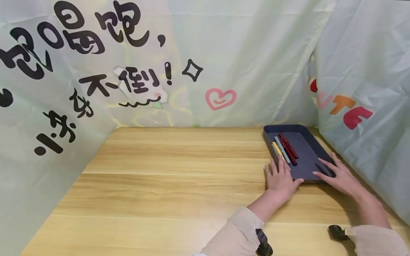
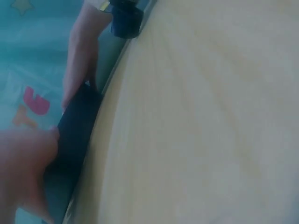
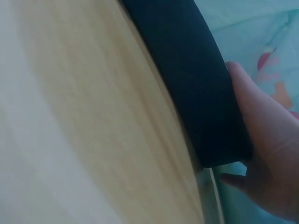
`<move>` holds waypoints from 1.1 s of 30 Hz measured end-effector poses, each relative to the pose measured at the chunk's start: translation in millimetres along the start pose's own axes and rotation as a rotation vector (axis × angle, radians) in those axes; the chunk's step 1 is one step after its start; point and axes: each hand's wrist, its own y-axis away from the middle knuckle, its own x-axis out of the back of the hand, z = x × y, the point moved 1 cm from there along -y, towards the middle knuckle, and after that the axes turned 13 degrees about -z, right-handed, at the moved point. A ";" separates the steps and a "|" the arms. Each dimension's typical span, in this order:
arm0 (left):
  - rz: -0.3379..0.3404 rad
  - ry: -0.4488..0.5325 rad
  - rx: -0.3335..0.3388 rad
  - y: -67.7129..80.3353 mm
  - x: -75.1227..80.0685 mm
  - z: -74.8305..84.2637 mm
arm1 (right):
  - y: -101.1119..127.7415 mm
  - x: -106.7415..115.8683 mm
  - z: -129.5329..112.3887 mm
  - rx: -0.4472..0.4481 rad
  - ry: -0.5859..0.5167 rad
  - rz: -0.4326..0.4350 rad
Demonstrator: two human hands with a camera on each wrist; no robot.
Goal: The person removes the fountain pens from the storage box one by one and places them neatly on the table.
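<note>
A dark blue-grey rectangular tray (image 1: 305,167) lies on the table at the right, its rim rounded at the corners. Inside it, along the left side, are a yellow pen (image 1: 277,148), a light blue pen (image 1: 282,149) and two dark red pens (image 1: 289,147). My left hand (image 1: 281,183) touches the tray's near left corner, fingers spread and straight, thumb at the near rim. At the near right corner is my right hand (image 1: 344,179), its fingers extended over the rim. The right wrist view shows the right hand (image 3: 271,144) against the tray's dark outer wall (image 3: 191,79).
The wooden table (image 1: 160,192) stretches out to the left. Printed fabric hangs behind it (image 1: 250,53) and close along the right side (image 1: 368,71). Dark wrist devices stick out by the left cuff (image 1: 263,241) and the right cuff (image 1: 337,233).
</note>
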 end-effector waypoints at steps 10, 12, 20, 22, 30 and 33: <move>0.017 0.035 -0.011 6.2 -7.2 -12.2 | 4.2 -10.0 -15.5 -0.010 0.012 -0.024; 0.019 0.037 0.001 8.0 -7.1 -13.9 | 4.6 -12.8 -21.0 -0.013 0.010 -0.029; 0.057 -0.038 0.083 8.4 1.0 -17.6 | 1.0 -15.7 -38.4 -0.047 0.010 -0.036; 0.079 -0.054 0.098 6.2 3.3 -18.5 | 0.0 -15.0 -40.7 -0.052 0.016 -0.037; 0.096 -0.047 0.155 2.0 3.3 -25.3 | 0.1 -20.5 -46.8 -0.038 0.031 -0.019; 0.091 -0.004 0.138 3.5 0.8 -27.1 | 2.2 -21.8 -49.8 -0.037 0.035 -0.006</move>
